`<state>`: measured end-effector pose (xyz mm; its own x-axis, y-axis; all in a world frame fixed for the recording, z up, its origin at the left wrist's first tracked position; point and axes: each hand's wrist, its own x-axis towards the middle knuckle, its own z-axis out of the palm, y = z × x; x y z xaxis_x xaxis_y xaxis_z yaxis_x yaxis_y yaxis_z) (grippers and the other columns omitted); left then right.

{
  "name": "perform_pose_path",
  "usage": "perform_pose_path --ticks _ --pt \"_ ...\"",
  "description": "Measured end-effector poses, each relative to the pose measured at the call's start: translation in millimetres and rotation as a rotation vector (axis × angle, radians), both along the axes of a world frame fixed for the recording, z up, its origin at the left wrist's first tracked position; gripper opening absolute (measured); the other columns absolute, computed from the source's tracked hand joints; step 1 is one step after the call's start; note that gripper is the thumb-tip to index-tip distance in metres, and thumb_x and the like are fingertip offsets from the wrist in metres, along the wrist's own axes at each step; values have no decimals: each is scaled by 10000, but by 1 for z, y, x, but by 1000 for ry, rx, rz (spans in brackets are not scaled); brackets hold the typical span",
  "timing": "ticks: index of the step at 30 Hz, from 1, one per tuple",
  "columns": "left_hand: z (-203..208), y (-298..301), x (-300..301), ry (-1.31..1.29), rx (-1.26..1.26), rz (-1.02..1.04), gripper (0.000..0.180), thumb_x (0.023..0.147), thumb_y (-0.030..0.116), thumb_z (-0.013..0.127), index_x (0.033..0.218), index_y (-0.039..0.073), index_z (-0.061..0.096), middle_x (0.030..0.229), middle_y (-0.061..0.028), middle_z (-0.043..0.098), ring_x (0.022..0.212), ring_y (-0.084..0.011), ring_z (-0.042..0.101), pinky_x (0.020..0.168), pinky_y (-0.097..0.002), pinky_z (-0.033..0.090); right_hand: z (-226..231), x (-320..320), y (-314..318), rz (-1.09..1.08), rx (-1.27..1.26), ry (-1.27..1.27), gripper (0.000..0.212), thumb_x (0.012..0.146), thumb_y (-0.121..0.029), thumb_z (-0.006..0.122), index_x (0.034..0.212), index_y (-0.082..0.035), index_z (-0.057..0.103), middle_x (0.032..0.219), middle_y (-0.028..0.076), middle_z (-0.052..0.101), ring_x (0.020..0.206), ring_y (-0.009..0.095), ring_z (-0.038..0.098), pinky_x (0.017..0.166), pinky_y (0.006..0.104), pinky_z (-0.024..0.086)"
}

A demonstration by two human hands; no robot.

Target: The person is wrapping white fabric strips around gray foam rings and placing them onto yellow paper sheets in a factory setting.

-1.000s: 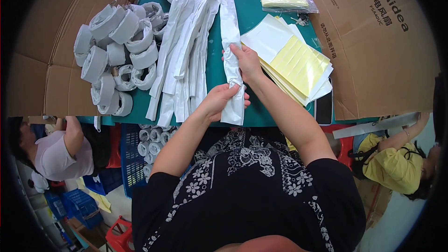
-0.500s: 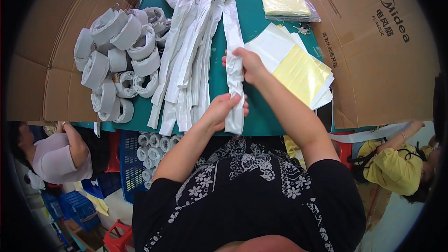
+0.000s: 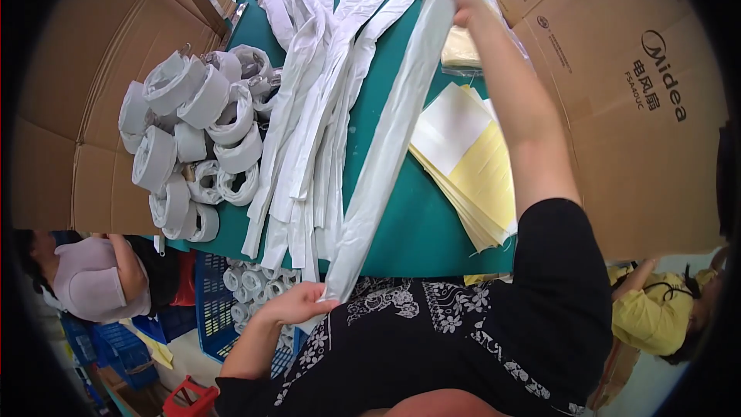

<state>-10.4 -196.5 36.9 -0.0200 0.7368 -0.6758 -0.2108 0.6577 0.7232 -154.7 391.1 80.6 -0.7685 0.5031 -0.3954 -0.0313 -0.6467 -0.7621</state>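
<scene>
A long white plastic-wrapped strip (image 3: pixel 395 131) stretches diagonally across the table, pulled straight between my hands. My left hand (image 3: pixel 297 305) pinches its near end at the table's front edge, close to my shirt. At the far end, my right hand (image 3: pixel 465 6) grips the strip with the arm reaching out; some of its fingers are hidden. Left of the strip lies a bunch of similar white strips (image 3: pixel 312 100), spread lengthwise on the green table (image 3: pixel 409 251). Under my right forearm sits a stack of white and yellow sheets (image 3: pixel 455 135), partly covered.
Coiled white rolls (image 3: pixel 189 139) are heaped at the left, beside a cardboard wall (image 3: pixel 100 108). Another cardboard wall (image 3: pixel 610 154) stands at right. A bagged yellow pack (image 3: pixel 461 50) lies farther back. Below the table is a blue basket (image 3: pixel 214 297) of rolls. People sit on both sides.
My hands have moved apart: the right one far forward and rightward, the left one back toward me. The strip, bunched between them before, is now drawn out taut and slanted.
</scene>
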Motion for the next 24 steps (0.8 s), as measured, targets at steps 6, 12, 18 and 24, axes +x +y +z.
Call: perform_pose_path --ticks 6,12,18,24 --pt "25 168 -22 -164 394 40 283 905 225 508 1077 3 538 906 -86 644 817 -150 624 740 -297 502 71 39 38 -315 888 -717 477 904 -417 457 1177 -28 495 1126 155 564 910 257 597 775 373 501" --pt "25 277 -28 -630 264 245 320 895 192 483 1120 -34 508 998 -109 600 845 -180 606 752 -327 504 25 182 -63 548 789 -860 755 819 -680 376 898 23 639 903 156 648 701 223 640 606 322 522" --pt "14 269 26 -636 284 284 410 930 266 440 1178 -60 463 1025 -109 588 892 -180 595 804 -328 488 -53 244 -161 87 -53 -66 420 905 -264 501 1141 84 479 1014 195 600 855 265 623 781 380 515" --pt "-15 207 2 1342 1025 124 529 672 144 716 1167 89 538 1166 -85 530 1055 -257 500 858 -339 423 -67 249 -194 29 -215 -33 324 887 -112 459 1147 81 472 999 203 606 893 280 618 807 407 507"
